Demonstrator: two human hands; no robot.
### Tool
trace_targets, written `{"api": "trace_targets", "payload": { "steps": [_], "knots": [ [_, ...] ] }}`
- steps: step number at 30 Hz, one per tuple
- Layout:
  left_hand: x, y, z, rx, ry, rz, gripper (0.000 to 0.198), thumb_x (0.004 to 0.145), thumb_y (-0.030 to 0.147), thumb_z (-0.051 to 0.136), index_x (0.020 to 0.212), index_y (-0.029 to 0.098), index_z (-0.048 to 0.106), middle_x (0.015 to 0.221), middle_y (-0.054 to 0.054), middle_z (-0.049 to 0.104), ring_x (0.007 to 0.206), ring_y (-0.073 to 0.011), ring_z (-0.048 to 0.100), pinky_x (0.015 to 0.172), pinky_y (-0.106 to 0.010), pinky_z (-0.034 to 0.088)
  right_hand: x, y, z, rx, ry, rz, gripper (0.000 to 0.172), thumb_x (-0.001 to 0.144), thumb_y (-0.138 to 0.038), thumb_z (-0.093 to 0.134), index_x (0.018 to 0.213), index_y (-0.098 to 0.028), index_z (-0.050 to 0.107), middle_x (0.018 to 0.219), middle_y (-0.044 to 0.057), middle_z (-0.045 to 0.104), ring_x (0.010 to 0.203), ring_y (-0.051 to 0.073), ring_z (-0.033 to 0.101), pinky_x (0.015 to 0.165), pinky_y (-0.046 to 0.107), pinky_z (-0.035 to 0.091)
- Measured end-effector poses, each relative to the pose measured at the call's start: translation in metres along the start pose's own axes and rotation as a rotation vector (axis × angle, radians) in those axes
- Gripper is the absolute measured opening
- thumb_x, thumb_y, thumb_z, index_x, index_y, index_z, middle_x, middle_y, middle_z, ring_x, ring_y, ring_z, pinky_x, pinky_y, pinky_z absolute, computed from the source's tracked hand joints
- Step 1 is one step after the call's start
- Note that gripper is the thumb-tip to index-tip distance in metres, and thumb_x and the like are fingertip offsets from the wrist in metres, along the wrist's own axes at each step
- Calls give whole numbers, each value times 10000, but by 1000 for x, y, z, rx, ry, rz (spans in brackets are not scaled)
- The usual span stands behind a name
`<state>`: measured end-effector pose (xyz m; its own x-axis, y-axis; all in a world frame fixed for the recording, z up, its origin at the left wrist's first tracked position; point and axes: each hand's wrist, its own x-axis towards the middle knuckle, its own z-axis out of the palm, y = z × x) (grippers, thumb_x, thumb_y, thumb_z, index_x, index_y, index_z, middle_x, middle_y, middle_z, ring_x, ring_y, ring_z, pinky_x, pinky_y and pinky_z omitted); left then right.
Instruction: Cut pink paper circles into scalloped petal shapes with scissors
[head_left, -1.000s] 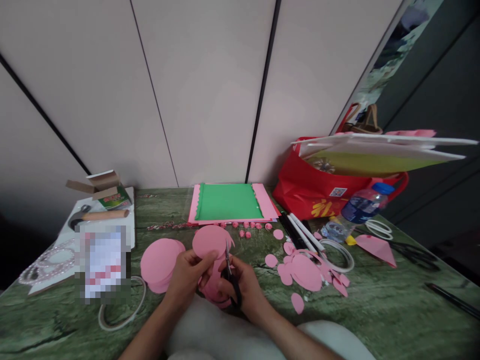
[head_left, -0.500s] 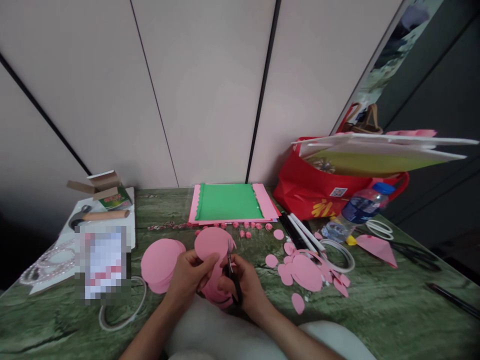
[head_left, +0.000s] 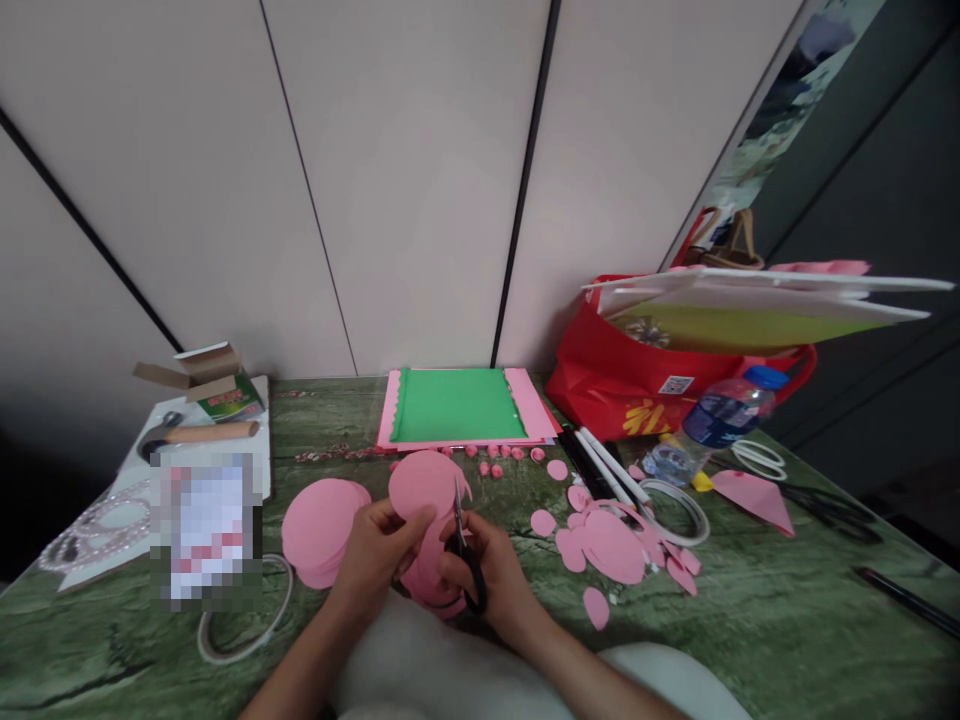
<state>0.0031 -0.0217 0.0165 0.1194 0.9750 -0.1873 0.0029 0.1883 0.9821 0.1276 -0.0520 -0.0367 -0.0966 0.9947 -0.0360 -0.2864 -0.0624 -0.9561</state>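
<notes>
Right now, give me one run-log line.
left hand: grips pink paper disc | right hand: holds scissors, blades at disc's edge | at left: pink disc stack | at right: pink paper pieces

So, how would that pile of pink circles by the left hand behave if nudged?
The pile of pink circles would probably slide apart: its edges are uneven and no binding shows. Each one looks paper-thin, so likely light and bendy. Lying flat on the table, the pile seems unlikely to roll or tip.
</notes>
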Motion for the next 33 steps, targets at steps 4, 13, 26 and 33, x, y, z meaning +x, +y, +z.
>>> {"api": "trace_targets", "payload": {
  "steps": [4, 13, 26, 33],
  "knots": [
    [1, -2, -1, -3, 4, 0, 367, 562, 406, 724, 463, 155, 476, 333, 90, 366, 304, -26, 249, 322, -172, 143, 0, -1, 0, 6, -7, 0, 355, 574, -358, 756, 744, -189, 494, 457, -81, 521, 369, 78, 446, 387, 184, 341],
    [1, 0, 0, -25, -17, -7, 350, 599, 393, 712, 463, 148, 502, 362, 52, 460, 280, -43, 338, 293, -169, 183, -4, -11, 5, 0, -10, -19, 297, 583, -346, 716, 707, -197, 491, 444, -84, 494, 370, 79, 410, 369, 186, 335],
    [3, -3, -3, 26, 34, -11, 377, 542, 416, 732, 452, 156, 474, 326, 86, 353, 315, -29, 236, 335, -180, 126, -2, -6, 6, 60, 1, 23, 324, 541, -278, 743, 721, -196, 486, 457, -97, 490, 369, 62, 387, 369, 174, 317],
    [1, 7, -2, 40, 14, -20, 379, 516, 416, 723, 436, 157, 459, 346, 90, 330, 337, -27, 229, 352, -183, 123, 2, -18, 4, 83, 27, 22, 415, 454, -243, 795, 742, -192, 501, 523, -77, 503, 449, 68, 380, 403, 165, 298]
  ]
}}
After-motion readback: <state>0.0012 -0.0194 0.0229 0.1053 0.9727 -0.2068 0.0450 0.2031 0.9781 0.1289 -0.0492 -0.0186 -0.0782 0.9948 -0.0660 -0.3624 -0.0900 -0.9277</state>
